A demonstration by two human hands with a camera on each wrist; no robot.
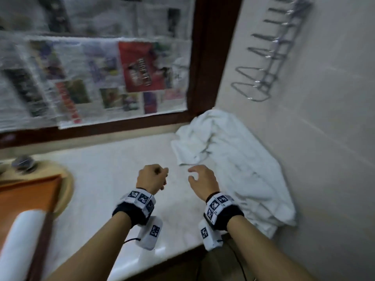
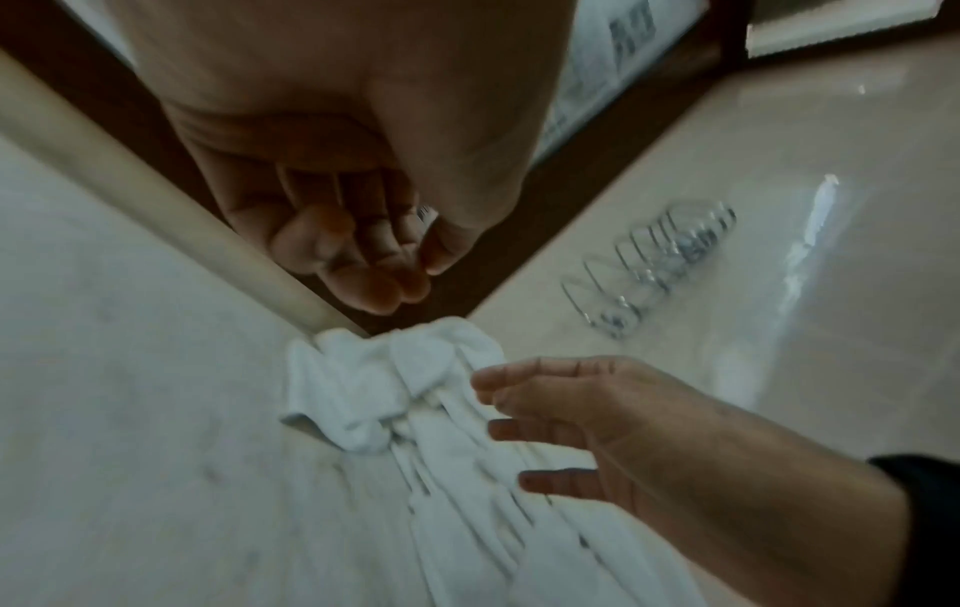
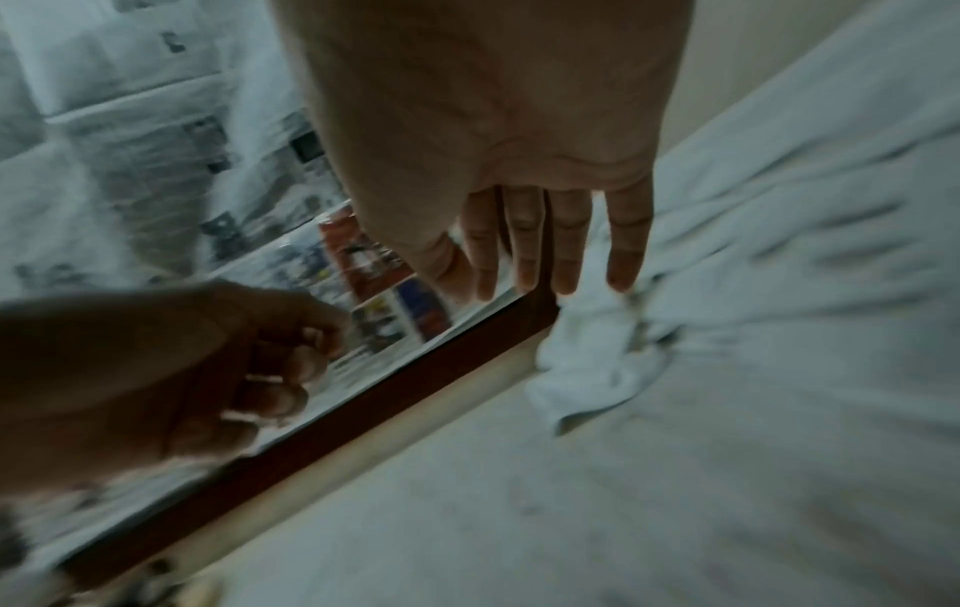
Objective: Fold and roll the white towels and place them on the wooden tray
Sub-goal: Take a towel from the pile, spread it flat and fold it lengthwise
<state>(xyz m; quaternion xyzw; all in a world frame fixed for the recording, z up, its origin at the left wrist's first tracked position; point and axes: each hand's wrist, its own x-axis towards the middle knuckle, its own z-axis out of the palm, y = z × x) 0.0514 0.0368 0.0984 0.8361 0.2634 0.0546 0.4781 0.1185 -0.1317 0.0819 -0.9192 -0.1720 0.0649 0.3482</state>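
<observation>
Above the pale table (image 1: 121, 169), both hands hang free, a little apart and holding nothing. The left hand (image 1: 151, 178) is curled into a loose, empty fist; the right hand (image 1: 203, 180) has its fingers (image 3: 524, 238) straight and slightly spread, near the closest corner of the crumpled white towel (image 1: 233, 165) but not touching it.

That towel lies against the tiled wall (image 1: 324, 118) on the right side of the table, its long axis running from the far corner by the dark frame (image 1: 211, 57) back toward the person; the far end is bunched and twisted, the near end flatter. It looks soft, limp and light, so it should drape and sag when lifted, and a pinch at two corners of one short edge would probably spread it best.

On the left, the wooden tray (image 1: 30, 191) carries one rolled towel (image 1: 22, 238). Newspaper (image 1: 91, 78) fills the frame, and a wire rack (image 1: 269, 63) hangs on the wall.
</observation>
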